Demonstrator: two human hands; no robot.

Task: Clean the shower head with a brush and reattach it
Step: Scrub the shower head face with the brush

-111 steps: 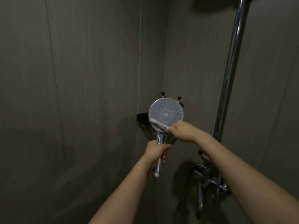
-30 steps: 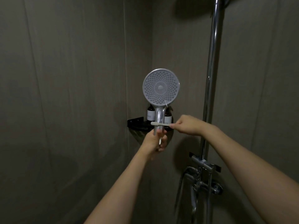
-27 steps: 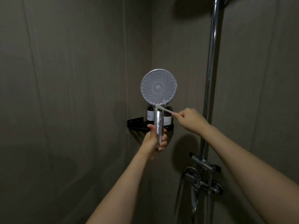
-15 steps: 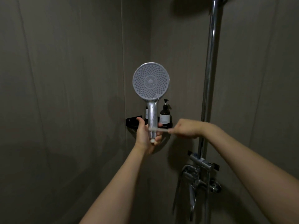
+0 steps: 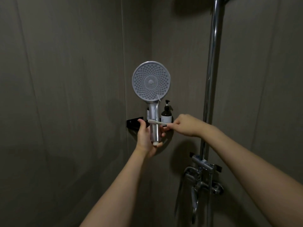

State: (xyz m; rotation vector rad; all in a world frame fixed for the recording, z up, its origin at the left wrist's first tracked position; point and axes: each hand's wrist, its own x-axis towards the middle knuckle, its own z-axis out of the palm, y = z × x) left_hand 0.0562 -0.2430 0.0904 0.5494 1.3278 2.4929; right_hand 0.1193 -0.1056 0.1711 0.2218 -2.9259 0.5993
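Fingers of the left hand [image 5: 146, 136] curl loosely round the lower end of the shower head [image 5: 151, 84] handle, thumb up at the handle's left side and the other fingertips showing at its right, palm cupped under the butt end. That hand holds the shower head upright in front of the wall corner, near the middle of the view, its round spray face turned toward the camera and the chrome handle pointing to 6 o'clock. The left forearm rises from about 7 o'clock, wrist bent back a little.

The right hand [image 5: 186, 125] is closed in a fist-like pinch on the end of a pale brush [image 5: 157, 122], which lies nearly level, its tip pointing to 9 o'clock and crossing the front of the handle just above the left fingers; it looks to touch the handle. The right forearm comes in from 4 o'clock, knuckles up.

Behind the handle, a dark corner shelf [image 5: 133, 122] carries a pump bottle [image 5: 166, 114] at the handle's 3 o'clock. A chrome pipe [image 5: 213, 63] runs upright at the right, with the tap [image 5: 203, 179] below it.
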